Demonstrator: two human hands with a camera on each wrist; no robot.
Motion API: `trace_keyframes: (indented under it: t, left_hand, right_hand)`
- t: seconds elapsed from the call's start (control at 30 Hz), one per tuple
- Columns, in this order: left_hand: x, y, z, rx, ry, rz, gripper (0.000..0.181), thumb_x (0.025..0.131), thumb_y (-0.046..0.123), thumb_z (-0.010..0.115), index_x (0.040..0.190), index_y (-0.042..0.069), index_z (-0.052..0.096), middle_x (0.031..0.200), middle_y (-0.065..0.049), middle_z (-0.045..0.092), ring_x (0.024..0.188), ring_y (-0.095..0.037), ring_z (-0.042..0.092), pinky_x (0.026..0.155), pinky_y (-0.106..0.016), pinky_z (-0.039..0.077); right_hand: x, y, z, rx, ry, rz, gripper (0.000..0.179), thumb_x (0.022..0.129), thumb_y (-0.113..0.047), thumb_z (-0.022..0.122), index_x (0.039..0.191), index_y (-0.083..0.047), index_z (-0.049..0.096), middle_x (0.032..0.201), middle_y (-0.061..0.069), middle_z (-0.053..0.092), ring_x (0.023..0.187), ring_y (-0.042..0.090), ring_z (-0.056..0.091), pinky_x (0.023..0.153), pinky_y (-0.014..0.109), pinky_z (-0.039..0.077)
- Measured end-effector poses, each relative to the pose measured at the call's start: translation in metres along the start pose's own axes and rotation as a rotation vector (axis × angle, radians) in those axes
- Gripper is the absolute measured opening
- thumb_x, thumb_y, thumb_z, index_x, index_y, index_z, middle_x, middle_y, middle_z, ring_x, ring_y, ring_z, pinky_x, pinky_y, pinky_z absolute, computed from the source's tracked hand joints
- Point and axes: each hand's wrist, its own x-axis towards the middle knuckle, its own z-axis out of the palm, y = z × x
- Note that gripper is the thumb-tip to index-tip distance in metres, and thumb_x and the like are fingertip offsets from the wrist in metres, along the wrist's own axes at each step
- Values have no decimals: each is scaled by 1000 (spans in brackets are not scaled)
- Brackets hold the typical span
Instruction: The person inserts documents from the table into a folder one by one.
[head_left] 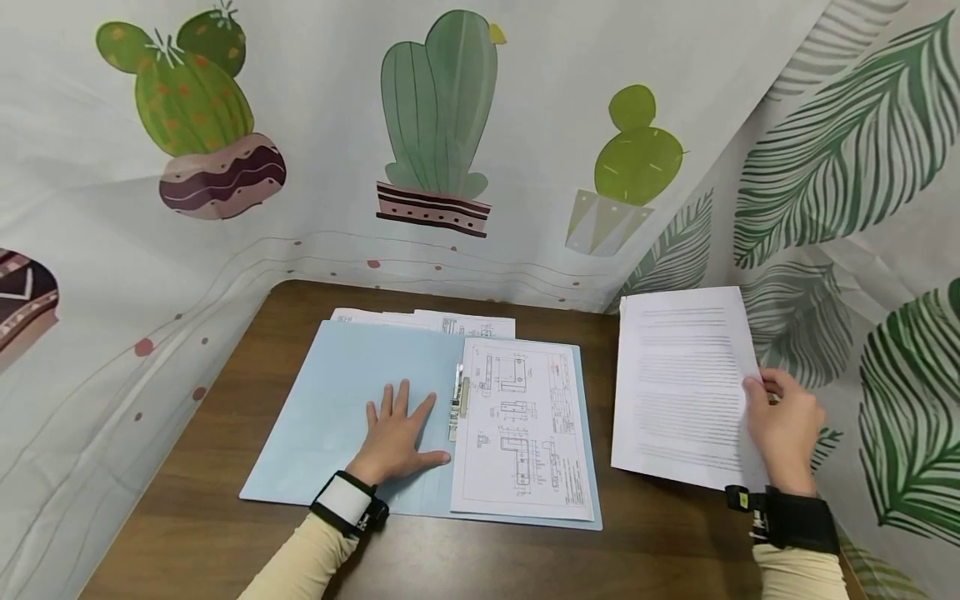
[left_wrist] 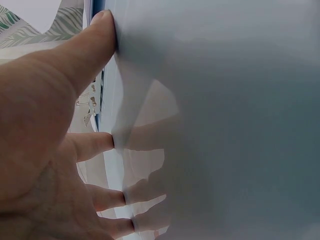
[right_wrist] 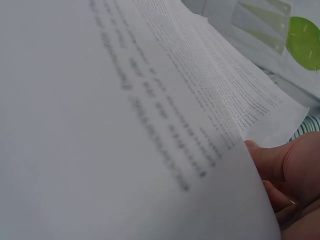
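Observation:
An open light-blue folder [head_left: 360, 367] lies on the table, a metal clip [head_left: 458, 400] along its middle. On its right half rests a sheet with technical drawings [head_left: 480, 483]. Fingers spread, my left hand [head_left: 393, 437] rests flat on the folder's left cover; the left wrist view shows its fingertips touching the glossy blue surface. To the right, my right hand [head_left: 786, 425] pinches the right edge of a printed paper sheet [head_left: 675, 383], thumb on top. That paper is tilted up off the table. In the right wrist view, lines of text [right_wrist: 150, 100] run across the paper close to the camera.
More printed sheets [head_left: 480, 325] stick out from behind the folder's far edge. The brown wooden table [head_left: 217, 442] meets a cloth with cactus prints [head_left: 438, 108] at the back. Leaf-patterned cloth [head_left: 847, 167] hangs along the right side.

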Motion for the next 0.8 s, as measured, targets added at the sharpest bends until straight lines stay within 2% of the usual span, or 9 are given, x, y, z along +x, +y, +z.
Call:
trace_keyframes:
  t: [0.23, 0.3, 0.4, 0.47, 0.8]
  left_hand:
    - [0, 0, -2, -2, -7, 3, 100, 76, 59, 85, 153, 7, 48, 162, -37, 18, 149, -61, 9, 110, -81, 9]
    - [0, 0, -2, 0, -12, 2, 100, 76, 59, 84, 153, 7, 48, 163, -36, 18, 149, -60, 8, 111, -80, 9]
    - [1, -1, -1, 7, -11, 4, 100, 76, 59, 84, 153, 7, 48, 163, -36, 18, 149, -61, 8, 110, -81, 9]
    - [2, -2, 0, 12, -15, 3, 101, 76, 60, 84, 154, 7, 47, 163, -36, 17, 149, -60, 7, 111, -80, 8]
    - [2, -2, 2, 11, -13, -3, 101, 76, 60, 84, 154, 8, 46, 164, -36, 16, 150, -60, 6, 111, -80, 7]
  right_hand:
    - [4, 6, -6, 20, -26, 117, 34, 105, -17, 57, 130, 6, 65, 123, 29, 68, 105, 49, 66, 81, 51, 46]
    - [5, 9, -5, 19, -41, 147, 36, 106, -19, 57, 132, 5, 64, 125, 27, 68, 108, 47, 66, 79, 43, 47]
    - [6, 14, -4, 25, -58, 177, 37, 105, -20, 58, 132, 4, 64, 125, 27, 68, 107, 44, 66, 72, 31, 42]
    - [5, 16, -2, 32, -67, 186, 37, 105, -21, 58, 132, 4, 65, 124, 26, 68, 106, 42, 65, 69, 26, 37]
    - [-6, 9, 19, 69, -127, 164, 35, 105, -21, 59, 129, 2, 67, 117, 25, 71, 97, 36, 66, 67, 27, 39]
